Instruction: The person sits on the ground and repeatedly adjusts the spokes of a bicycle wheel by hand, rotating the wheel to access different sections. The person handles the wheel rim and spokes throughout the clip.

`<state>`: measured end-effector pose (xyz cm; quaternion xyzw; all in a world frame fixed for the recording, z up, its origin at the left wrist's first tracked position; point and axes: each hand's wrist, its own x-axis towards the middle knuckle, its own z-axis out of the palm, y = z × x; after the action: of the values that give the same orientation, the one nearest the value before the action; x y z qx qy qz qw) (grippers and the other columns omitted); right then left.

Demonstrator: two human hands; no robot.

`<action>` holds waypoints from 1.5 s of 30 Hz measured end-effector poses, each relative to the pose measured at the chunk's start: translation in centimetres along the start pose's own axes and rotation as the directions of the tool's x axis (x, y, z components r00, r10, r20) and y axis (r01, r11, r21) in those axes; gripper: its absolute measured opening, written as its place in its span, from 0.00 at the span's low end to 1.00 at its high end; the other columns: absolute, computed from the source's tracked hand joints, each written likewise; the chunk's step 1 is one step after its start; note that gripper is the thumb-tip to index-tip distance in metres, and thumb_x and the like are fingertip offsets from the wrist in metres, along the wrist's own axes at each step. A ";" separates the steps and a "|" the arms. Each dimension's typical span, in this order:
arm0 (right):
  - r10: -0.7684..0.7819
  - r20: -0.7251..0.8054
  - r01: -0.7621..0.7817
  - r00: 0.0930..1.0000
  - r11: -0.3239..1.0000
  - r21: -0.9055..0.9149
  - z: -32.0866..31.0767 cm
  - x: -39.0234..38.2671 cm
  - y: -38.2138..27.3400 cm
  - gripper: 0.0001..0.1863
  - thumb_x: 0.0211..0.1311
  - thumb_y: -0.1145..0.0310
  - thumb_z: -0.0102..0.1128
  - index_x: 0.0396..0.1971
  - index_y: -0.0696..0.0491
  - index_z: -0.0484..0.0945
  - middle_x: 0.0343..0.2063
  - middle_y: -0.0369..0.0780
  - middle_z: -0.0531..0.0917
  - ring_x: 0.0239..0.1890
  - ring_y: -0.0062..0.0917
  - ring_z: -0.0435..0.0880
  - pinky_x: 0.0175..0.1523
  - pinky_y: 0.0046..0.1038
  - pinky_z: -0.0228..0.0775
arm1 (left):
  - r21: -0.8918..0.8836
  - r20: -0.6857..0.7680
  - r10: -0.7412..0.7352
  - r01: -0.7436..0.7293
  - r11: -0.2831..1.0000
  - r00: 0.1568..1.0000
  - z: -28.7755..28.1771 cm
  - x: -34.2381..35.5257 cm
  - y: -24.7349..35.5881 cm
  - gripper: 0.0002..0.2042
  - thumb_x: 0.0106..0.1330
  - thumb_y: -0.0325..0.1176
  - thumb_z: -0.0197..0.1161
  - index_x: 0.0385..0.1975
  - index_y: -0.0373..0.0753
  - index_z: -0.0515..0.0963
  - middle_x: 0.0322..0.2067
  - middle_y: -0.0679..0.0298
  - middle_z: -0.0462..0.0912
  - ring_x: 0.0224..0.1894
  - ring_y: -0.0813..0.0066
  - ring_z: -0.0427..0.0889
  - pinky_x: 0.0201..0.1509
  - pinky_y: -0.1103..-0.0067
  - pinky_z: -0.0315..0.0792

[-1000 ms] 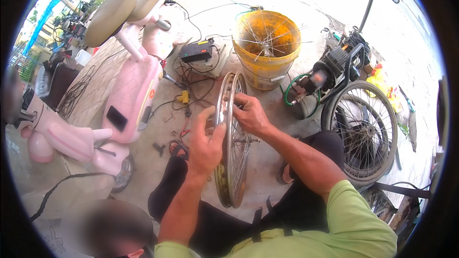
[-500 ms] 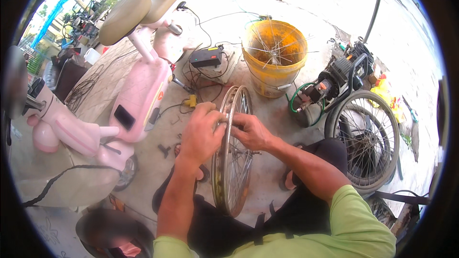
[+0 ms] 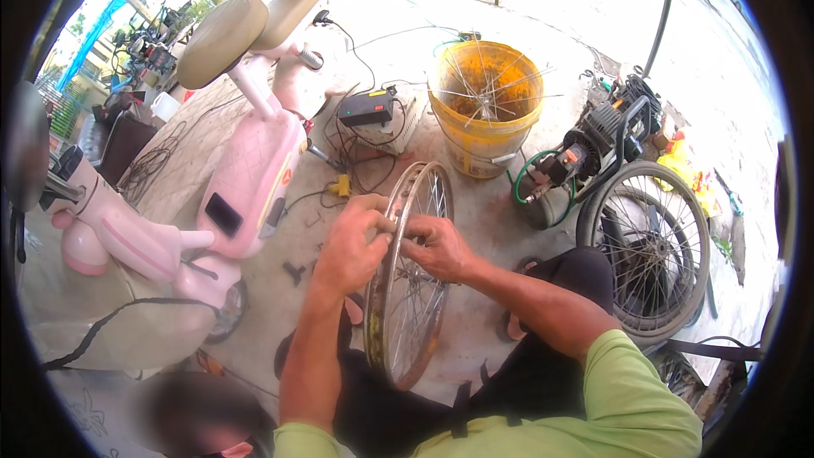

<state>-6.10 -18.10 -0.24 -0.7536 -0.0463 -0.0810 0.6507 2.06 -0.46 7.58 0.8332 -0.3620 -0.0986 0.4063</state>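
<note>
Bare, tyreless metal bicycle wheel with thin wire spokes (image 3: 407, 288) stood on edge between the black-trousered knees, leaning slightly. Its long axis ran away from the body; most of it lay below the grip, toward the lap, with the top just beyond the fingers. Left hand (image 3: 349, 237) was at the rim's left side, fingers curled; right hand (image 3: 437, 246) opposite, at the spoke side, fingers bent inward. Neither looked plainly nearer. Couldn't tell whether either pinched anything small. Farther out: round yellow plastic bucket (image 3: 475, 146) bristling with spokes; pink plastic-bodied two-wheeler (image 3: 250, 178) to the left; dark metal motor-driven compressor (image 3: 585, 148) to the right.
</note>
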 end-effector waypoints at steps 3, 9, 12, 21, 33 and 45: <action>-0.010 0.011 0.011 1.000 1.000 -0.016 0.0 0.0 -0.2 0.13 0.71 0.63 0.70 0.47 0.56 0.87 0.37 0.48 0.87 0.40 0.43 0.89 0.43 0.39 0.78 | -0.032 0.011 -0.009 0.010 0.999 1.000 -0.1 0.0 -0.3 0.08 0.58 0.21 0.67 0.38 0.32 0.85 0.54 0.52 0.84 0.60 0.53 0.81 0.67 0.64 0.73; -0.031 0.003 0.031 1.000 0.999 -0.022 -0.5 0.1 0.5 0.12 0.71 0.64 0.70 0.45 0.58 0.86 0.35 0.49 0.85 0.38 0.46 0.87 0.42 0.41 0.77 | 0.084 -0.002 0.045 -0.045 0.995 0.999 0.1 0.2 0.1 0.08 0.59 0.23 0.70 0.38 0.32 0.85 0.56 0.52 0.83 0.61 0.53 0.81 0.67 0.64 0.73; -0.046 0.003 0.046 0.999 0.999 -0.003 -0.5 0.2 0.8 0.11 0.70 0.65 0.70 0.43 0.58 0.86 0.35 0.49 0.85 0.37 0.45 0.86 0.41 0.40 0.77 | 0.125 -0.027 0.023 -0.020 0.992 0.999 0.4 0.1 0.7 0.08 0.59 0.22 0.69 0.38 0.32 0.84 0.57 0.50 0.82 0.61 0.51 0.81 0.68 0.64 0.73; -0.179 -0.020 0.177 0.984 0.982 -0.071 0.0 -0.1 1.4 0.11 0.67 0.66 0.72 0.43 0.58 0.87 0.35 0.47 0.86 0.38 0.42 0.88 0.44 0.37 0.79 | 0.009 -0.018 0.033 -0.033 0.999 0.999 0.7 -0.8 0.3 0.08 0.58 0.21 0.65 0.37 0.32 0.82 0.60 0.49 0.81 0.62 0.46 0.80 0.67 0.61 0.72; -0.139 0.029 0.139 0.990 0.990 -0.007 0.1 0.0 1.2 0.12 0.72 0.65 0.69 0.47 0.56 0.87 0.42 0.46 0.86 0.44 0.44 0.87 0.48 0.39 0.78 | 0.137 -0.097 -0.003 0.016 0.990 0.995 0.8 -1.2 0.9 0.07 0.61 0.21 0.66 0.38 0.31 0.84 0.60 0.47 0.80 0.63 0.50 0.79 0.66 0.64 0.75; -0.105 0.007 0.105 0.994 0.994 -0.009 0.1 -0.5 0.5 0.11 0.70 0.67 0.69 0.46 0.56 0.87 0.43 0.46 0.86 0.44 0.43 0.87 0.49 0.38 0.79 | -0.014 -0.073 -0.072 0.071 0.997 0.995 0.9 -1.5 1.1 0.07 0.61 0.19 0.66 0.39 0.31 0.84 0.60 0.51 0.81 0.62 0.54 0.81 0.62 0.65 0.78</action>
<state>-6.45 -18.08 -0.87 -0.7534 -0.0879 -0.1129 0.6418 0.01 -0.39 7.60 0.8464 -0.3161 -0.0846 0.4203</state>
